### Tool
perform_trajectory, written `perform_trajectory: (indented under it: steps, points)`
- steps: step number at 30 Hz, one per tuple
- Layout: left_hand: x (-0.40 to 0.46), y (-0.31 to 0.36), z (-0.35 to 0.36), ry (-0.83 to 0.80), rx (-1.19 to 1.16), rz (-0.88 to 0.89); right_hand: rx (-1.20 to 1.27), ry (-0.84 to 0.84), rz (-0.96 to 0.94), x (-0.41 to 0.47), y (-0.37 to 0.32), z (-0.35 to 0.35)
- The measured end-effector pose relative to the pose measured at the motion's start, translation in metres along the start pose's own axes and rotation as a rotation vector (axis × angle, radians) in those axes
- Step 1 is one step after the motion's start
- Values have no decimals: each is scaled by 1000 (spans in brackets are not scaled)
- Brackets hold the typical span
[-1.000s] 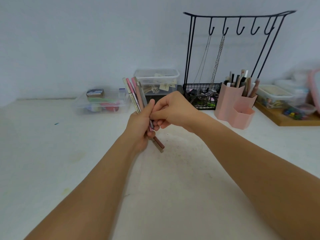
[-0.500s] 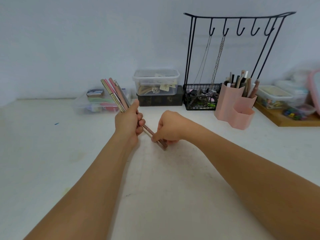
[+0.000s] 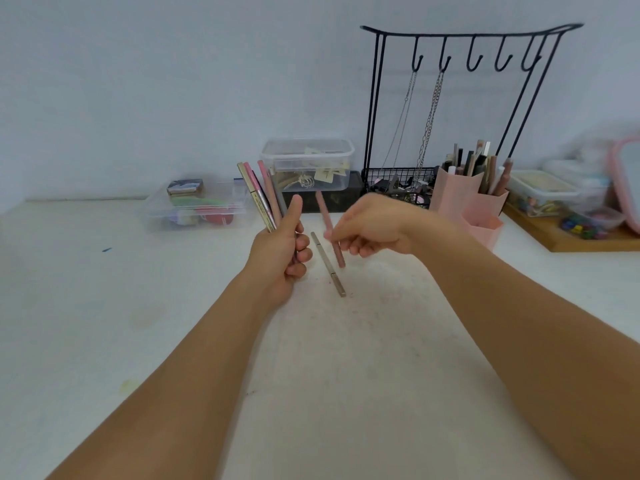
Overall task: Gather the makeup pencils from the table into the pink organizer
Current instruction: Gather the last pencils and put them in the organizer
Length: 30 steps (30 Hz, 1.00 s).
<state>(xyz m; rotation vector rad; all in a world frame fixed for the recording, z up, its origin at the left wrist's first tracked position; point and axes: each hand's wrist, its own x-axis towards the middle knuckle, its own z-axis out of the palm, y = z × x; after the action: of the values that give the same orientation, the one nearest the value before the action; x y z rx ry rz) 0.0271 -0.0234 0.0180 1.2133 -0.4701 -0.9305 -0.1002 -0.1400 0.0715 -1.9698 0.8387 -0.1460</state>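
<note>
My left hand (image 3: pixel 285 252) grips a bundle of several makeup pencils (image 3: pixel 262 197), pink and gold, fanned upward above the fist with the thumb raised. My right hand (image 3: pixel 372 228) pinches a single pink pencil (image 3: pixel 329 230) near its middle and holds it tilted above the table. A gold-grey pencil (image 3: pixel 328 265) lies slanted on the white table between the two hands. The pink organizer (image 3: pixel 467 202) stands at the back right with several pencils and brushes upright in it.
A black wire jewellery stand (image 3: pixel 450 109) with hanging chains rises behind the organizer. Clear plastic boxes (image 3: pixel 308 164) (image 3: pixel 195 209) sit along the back wall. A wooden tray (image 3: pixel 588 237) with small containers is at the far right.
My right hand has drawn one pink pencil out of the bundle and lifted it. A gold-grey pencil now lies loose on the table. My left hand has stayed with the bundle.
</note>
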Motion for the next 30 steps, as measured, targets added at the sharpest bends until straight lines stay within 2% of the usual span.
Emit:
perform_trajectory:
  steps: [3, 5, 16, 21, 24, 26, 30]
  points:
    - [-3, -2, 5, -88, 13, 17, 233, 19, -176, -4, -9, -5]
    - [-5, -3, 6, -139, 29, 32, 272, 3, -230, -6, -13, -2]
    - [-8, -5, 7, -308, 108, -22, 33, 114, -301, -4, -12, 15]
    - [-9, -6, 6, -291, 109, -20, -28, 101, -280, -2, -11, 19]
    - [-7, -3, 4, -226, 78, 6, 108, 44, -254, -2, -9, 16]
    - [-4, -1, 2, -159, 64, 28, 147, 75, -227, -1, -7, 14]
    - [4, 0, -5, -34, -41, 22, -152, 225, -89, 7, 0, 20]
